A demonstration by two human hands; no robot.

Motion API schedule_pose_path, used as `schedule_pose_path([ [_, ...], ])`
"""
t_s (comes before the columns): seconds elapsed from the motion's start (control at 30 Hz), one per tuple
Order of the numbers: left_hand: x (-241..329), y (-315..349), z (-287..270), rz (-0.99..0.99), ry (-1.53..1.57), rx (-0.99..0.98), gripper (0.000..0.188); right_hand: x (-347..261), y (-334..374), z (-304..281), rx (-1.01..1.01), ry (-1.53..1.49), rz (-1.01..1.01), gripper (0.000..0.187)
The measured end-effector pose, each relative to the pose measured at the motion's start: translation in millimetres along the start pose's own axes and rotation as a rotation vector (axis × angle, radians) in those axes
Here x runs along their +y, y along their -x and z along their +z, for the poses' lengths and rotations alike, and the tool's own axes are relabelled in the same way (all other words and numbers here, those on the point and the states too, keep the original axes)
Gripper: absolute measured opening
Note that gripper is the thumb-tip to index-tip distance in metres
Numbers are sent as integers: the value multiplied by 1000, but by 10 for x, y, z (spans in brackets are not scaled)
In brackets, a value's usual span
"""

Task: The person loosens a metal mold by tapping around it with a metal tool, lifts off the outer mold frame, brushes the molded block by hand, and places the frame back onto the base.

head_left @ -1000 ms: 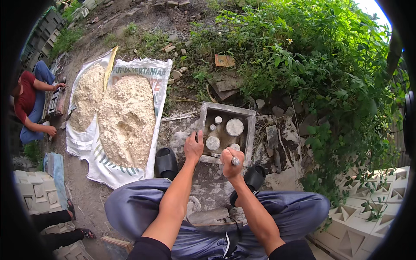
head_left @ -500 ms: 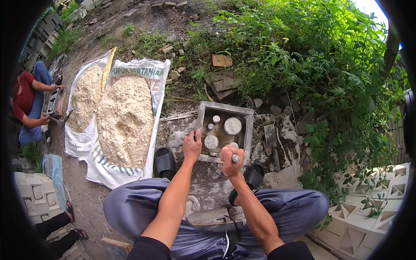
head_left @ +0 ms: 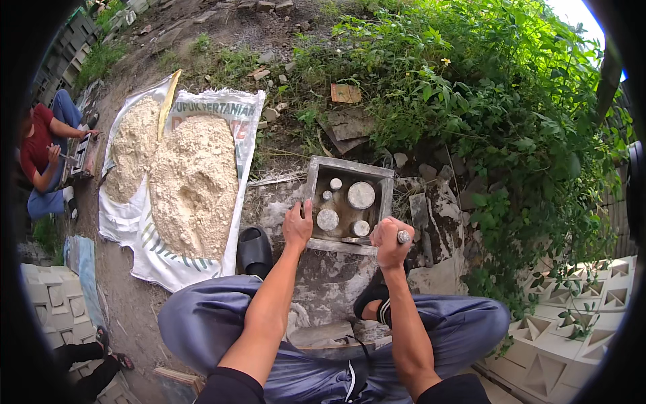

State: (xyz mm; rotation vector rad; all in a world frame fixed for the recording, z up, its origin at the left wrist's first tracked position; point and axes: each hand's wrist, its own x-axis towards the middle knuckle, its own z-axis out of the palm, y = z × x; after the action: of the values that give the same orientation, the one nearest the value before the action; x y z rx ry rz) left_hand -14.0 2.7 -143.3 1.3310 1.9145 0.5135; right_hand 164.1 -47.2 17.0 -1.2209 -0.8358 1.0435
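Note:
A square grey metal mould lies on a cement-stained slab in front of my knees. Several round grey cylinders stand inside it. My left hand rests on the mould's near left edge, fingers spread over the rim. My right hand is closed around a metal-handled tool at the near right corner; its flat blade reaches left along the mould's near edge.
A pile of pale sandy mix lies on white sacks to the left. Black sandals are on my feet. Dense green bushes fill the right. White patterned blocks are stacked at the lower right. A seated person works far left.
The mould now sits slightly farther away and to the right in view. Both hands stay at its near edge, the right one still gripping the tool.

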Motion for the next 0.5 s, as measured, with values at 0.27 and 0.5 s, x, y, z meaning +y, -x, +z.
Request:
schedule_pose_path([
  [0.27,7,-11,68,280,-27,211,51,472,70,-314,42,142,-134,35],
  [0.5,64,19,1,239,-41,165,51,27,34,-215,28,4,-115,34],
])
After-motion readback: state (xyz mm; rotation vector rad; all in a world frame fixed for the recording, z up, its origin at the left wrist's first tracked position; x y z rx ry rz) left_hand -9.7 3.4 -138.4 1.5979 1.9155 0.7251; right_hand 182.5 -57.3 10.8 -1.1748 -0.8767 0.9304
